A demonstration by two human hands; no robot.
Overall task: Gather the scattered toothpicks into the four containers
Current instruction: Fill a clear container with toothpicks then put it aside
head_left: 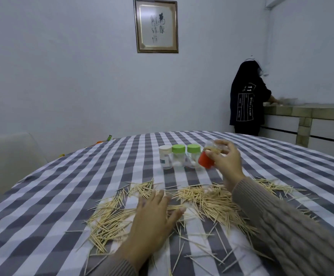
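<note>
Meanwhile the right hand (226,158) grips a tilted red-capped jar (209,155) at the right end of three capped jars (179,157). Nearer, the left hand (154,214) lies flat, fingers spread, on scattered toothpicks (207,202) covering the checked tablecloth (42,206).

- Left hand (154,214): flat, palm down, fingers spread and straight, near side of the red-capped jar (209,156).
- Right hand (224,158): raised, fingers curled round that tilted jar, sleeved forearm stretching toward it.
</note>
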